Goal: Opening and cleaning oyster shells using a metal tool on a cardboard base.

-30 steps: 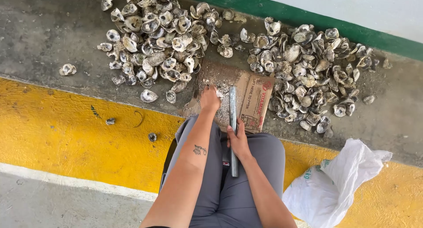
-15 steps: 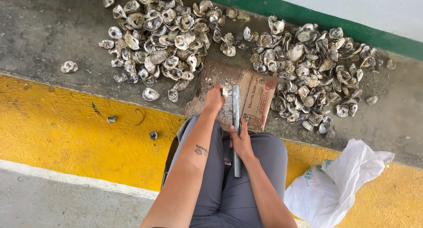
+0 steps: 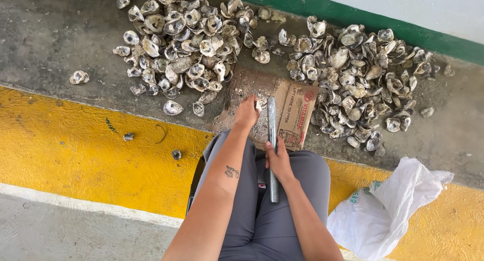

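Note:
My right hand grips a long grey metal rod near its middle; the rod's far end rests on a flattened brown cardboard piece strewn with grit. My left hand rests on the cardboard just left of the rod's tip, fingers closed on a small pale shell fragment. I sit with grey-trousered knees below the cardboard.
Two heaps of empty oyster shells lie on the grey concrete: one far left, one right. A lone shell lies at the left. A white plastic bag sits at my right on the yellow-painted strip. A green band runs along the wall.
Both hands and the rod stay nearly in place on the cardboard; only the view has shifted slightly.

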